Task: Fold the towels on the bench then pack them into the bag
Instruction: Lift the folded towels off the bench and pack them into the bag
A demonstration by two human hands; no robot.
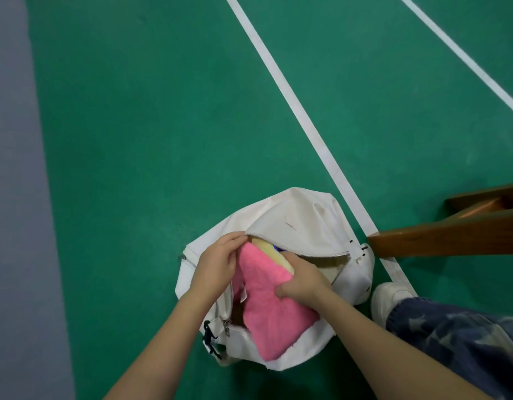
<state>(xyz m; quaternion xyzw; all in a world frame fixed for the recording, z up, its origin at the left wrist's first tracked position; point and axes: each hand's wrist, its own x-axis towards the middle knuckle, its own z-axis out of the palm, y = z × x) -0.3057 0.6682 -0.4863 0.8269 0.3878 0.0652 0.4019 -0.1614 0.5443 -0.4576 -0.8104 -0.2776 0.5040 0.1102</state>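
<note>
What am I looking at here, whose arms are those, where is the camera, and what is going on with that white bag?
There is no machine here: the camera is worn on a person's head and looks down, so the two bare arms are the wearer's own. On the green sports floor, painted with white lines, lies a white fabric backpack with its zip open. The left hand grips the edge of the opening and holds it apart. The right hand grips a folded fluffy pink towel, which lies partly in the bag. A pale yellow towel is tucked inside beyond it, with something blue barely visible. At right you see part of a brown wooden bench and the person's white shoe.
</note>
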